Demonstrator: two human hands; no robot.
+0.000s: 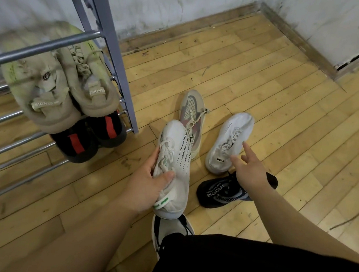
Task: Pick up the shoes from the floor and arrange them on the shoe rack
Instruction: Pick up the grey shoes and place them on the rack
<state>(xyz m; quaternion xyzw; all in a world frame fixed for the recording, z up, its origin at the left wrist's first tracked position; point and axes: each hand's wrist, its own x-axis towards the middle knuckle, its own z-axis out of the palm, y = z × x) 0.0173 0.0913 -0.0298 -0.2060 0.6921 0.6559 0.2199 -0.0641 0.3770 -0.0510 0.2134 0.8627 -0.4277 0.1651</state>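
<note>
The left hand holds a white dotted shoe, thumb and fingers curled round its back part, near the right end of the shoe rack. The right hand is spread, fingers apart, holding nothing, just beside a second white shoe on the floor. A black shoe lies under that hand. A grey shoe lies behind. A tan pair sits at the rack's right end
</note>
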